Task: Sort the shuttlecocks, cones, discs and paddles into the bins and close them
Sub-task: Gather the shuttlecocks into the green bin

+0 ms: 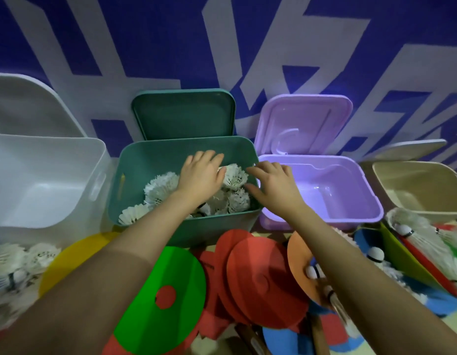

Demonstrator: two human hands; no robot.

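Left hand (200, 172) reaches into the green bin (135, 160), fingers loosely spread, fingertips touching a shuttlecock (235, 176); right hand (272, 184), fingers wide, hovers over the bin's right rim.

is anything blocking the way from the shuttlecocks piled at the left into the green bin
Nothing visible does. The green bin has its lid propped open behind; only both hands hover over its mouth. The shuttlecocks lie uncovered.

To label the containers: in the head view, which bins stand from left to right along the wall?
White plastic bin → green plastic bin holding shuttlecocks → purple plastic bin → beige plastic bin.
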